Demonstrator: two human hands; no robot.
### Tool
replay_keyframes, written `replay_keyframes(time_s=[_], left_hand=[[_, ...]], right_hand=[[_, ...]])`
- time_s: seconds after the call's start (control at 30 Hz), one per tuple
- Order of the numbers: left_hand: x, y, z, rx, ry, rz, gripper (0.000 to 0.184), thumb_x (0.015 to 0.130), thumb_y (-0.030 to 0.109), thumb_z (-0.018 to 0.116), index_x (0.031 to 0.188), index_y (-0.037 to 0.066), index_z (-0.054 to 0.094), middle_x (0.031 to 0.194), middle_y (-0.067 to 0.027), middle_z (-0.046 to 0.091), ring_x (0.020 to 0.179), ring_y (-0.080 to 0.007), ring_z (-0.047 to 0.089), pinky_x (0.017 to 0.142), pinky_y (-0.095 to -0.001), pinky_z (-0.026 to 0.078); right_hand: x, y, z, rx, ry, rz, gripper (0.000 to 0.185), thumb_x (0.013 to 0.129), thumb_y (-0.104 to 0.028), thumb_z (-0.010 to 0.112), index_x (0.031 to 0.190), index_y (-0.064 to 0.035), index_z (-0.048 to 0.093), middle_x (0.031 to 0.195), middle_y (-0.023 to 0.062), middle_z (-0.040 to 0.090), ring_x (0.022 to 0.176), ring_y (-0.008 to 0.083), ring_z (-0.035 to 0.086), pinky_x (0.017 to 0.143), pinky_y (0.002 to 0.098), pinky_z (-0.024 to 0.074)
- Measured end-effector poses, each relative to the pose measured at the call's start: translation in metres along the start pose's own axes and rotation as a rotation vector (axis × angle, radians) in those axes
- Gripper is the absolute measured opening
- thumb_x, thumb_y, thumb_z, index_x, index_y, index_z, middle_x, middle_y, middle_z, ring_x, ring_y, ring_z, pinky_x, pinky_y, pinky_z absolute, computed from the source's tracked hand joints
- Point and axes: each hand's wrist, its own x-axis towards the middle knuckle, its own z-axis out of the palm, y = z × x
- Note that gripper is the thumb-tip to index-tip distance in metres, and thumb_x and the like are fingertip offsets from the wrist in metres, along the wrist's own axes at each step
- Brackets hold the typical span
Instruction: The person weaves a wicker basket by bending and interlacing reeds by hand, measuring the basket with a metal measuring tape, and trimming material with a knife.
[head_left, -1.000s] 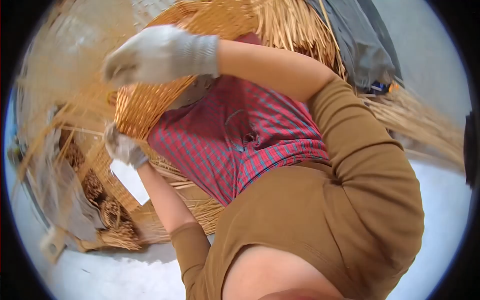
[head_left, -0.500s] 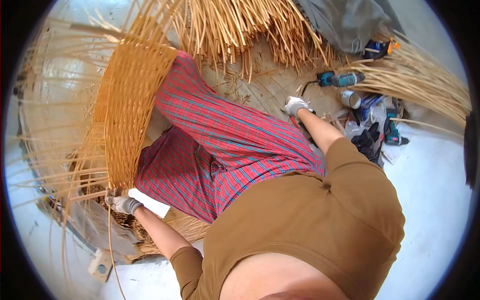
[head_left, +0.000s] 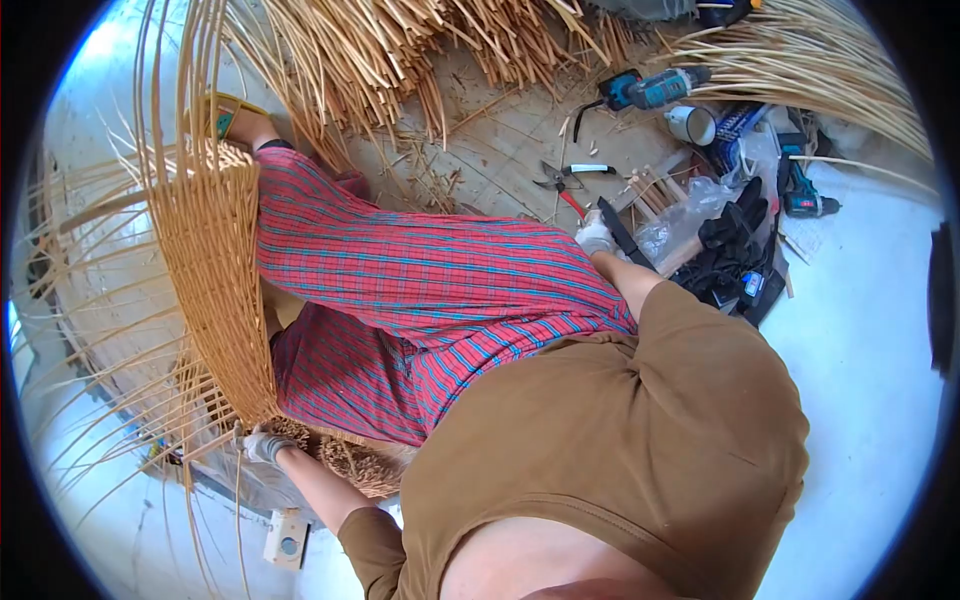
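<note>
My left hand, in a pale glove with a grey cuff, is at the lower end of a curved woven wicker panel. Its fingers are closed around a thin wicker strand that hangs down from them. Long unwoven rods fan out from the panel's far side. By my right thigh, my gloved right hand is closed at the red handle of pruning shears, whose blades point away; its fingertips are partly hidden. A dark flat blade lies beside this hand, and a white-handled tool lies beyond the shears.
Cut rods are piled ahead, with another bundle at the upper right. Cordless drills, a white mug, plastic bags and black gloves crowd the right. A white box stands lower left.
My view has tilted, so the rods and tools appear higher. My right hand has drawn back from the white-handled tool to the shears' handle. My left hand stays at the panel's lower end.
</note>
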Motion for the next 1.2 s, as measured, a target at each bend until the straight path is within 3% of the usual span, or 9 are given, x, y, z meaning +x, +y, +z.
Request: replay_keyframes(time_s=[0.07,0.23,0.3,0.53,0.8,0.93,1.03,1.13,1.2], left_hand=[[0.001,0.005,0.005,0.003,0.002,-0.010,0.027,0.095,0.021,0.046,0.093,0.022,0.072,0.074,-0.0108,0.064,0.058,-0.0205,0.058,0.046,-0.0331,0.045],[0.040,-0.020,0.005,0.055,0.063,0.040,0.026,0.092,0.017,0.047,0.090,0.021,0.072,0.078,-0.0101,0.064,0.058,-0.0212,0.057,0.046,-0.0337,0.044],[0.064,-0.039,-0.008,0.086,0.052,0.164,0.025,0.091,0.016,0.049,0.096,0.021,0.073,0.078,-0.0082,0.064,0.058,-0.0216,0.056,0.047,-0.0337,0.044],[-0.022,0.030,-0.003,0.354,0.116,0.061,0.025,0.093,0.011,0.050,0.101,0.018,0.072,0.078,-0.0060,0.065,0.063,-0.0199,0.058,0.052,-0.0324,0.046],[0.000,-0.009,-0.011,0.709,0.232,0.240,0.024,0.096,0.027,0.051,0.094,0.012,0.070,0.083,-0.0125,0.068,0.070,-0.0241,0.061,0.061,-0.0384,0.050],[0.024,-0.049,0.001,-0.103,-0.075,0.450,0.027,0.098,0.022,0.048,0.096,0.003,0.067,0.085,-0.0087,0.068,0.078,-0.0206,0.061,0.074,-0.0353,0.048],[0.007,-0.040,0.006,0.183,-0.038,0.501,0.026,0.099,0.020,0.048,0.096,0.002,0.068,0.089,-0.0130,0.070,0.082,-0.0209,0.064,0.077,-0.0339,0.048],[-0.011,-0.012,0.008,0.378,-0.106,0.325,0.025,0.099,0.018,0.048,0.098,0.001,0.068,0.092,-0.0115,0.071,0.083,-0.0196,0.064,0.077,-0.0327,0.048],[-0.012,-0.036,0.024,-0.164,-0.142,0.284,0.023,0.098,0.017,0.049,0.103,0.002,0.066,0.089,-0.0115,0.069,0.082,-0.0228,0.064,0.076,-0.0336,0.049]], right_hand=[[0.000,0.006,-0.009,0.067,0.030,-0.047,0.047,0.083,-0.022,0.062,0.128,-0.0189,0.049,0.119,0.0208,0.062,0.111,0.0387,0.061,0.093,0.0484,0.0478],[-0.024,-0.051,-0.024,-0.024,-0.227,-0.394,0.040,0.095,-0.035,0.049,0.132,-0.0204,0.050,0.121,0.0238,0.060,0.112,0.0411,0.059,0.096,0.0446,0.0462],[-0.007,-0.079,0.012,-0.016,-0.340,-1.117,0.045,0.096,-0.035,0.045,0.140,-0.0245,0.046,0.126,0.0218,0.059,0.113,0.0391,0.060,0.093,0.0452,0.0482],[0.008,-0.127,0.036,-0.872,-0.324,-1.127,0.040,0.099,-0.029,0.040,0.139,-0.0264,0.047,0.121,0.0162,0.061,0.110,0.0379,0.062,0.084,0.0494,0.0539],[0.038,-0.089,0.048,-0.601,0.117,-1.293,0.020,0.080,-0.021,0.056,0.091,-0.0149,0.071,0.085,0.0166,0.066,0.076,0.0361,0.067,0.061,0.0464,0.0547],[-0.039,-0.162,-0.098,-0.259,0.347,-1.130,0.035,0.082,-0.039,0.059,0.102,-0.0105,0.066,0.093,0.0168,0.068,0.086,0.0358,0.067,0.074,0.0452,0.0548],[-0.022,-0.220,-0.157,0.156,0.119,-0.995,0.035,0.089,-0.038,0.055,0.106,-0.0089,0.064,0.084,0.0154,0.066,0.081,0.0320,0.067,0.071,0.0422,0.0551],[-0.096,-0.253,-0.214,0.903,-1.007,-0.761,0.034,0.093,-0.032,0.054,0.119,-0.0087,0.056,0.084,0.0101,0.060,0.076,0.0251,0.064,0.068,0.0383,0.0553],[-0.203,-0.265,-0.203,0.915,-1.174,-0.866,0.037,0.092,-0.028,0.057,0.123,-0.0090,0.051,0.090,0.0096,0.059,0.079,0.0241,0.063,0.070,0.0389,0.0556]])
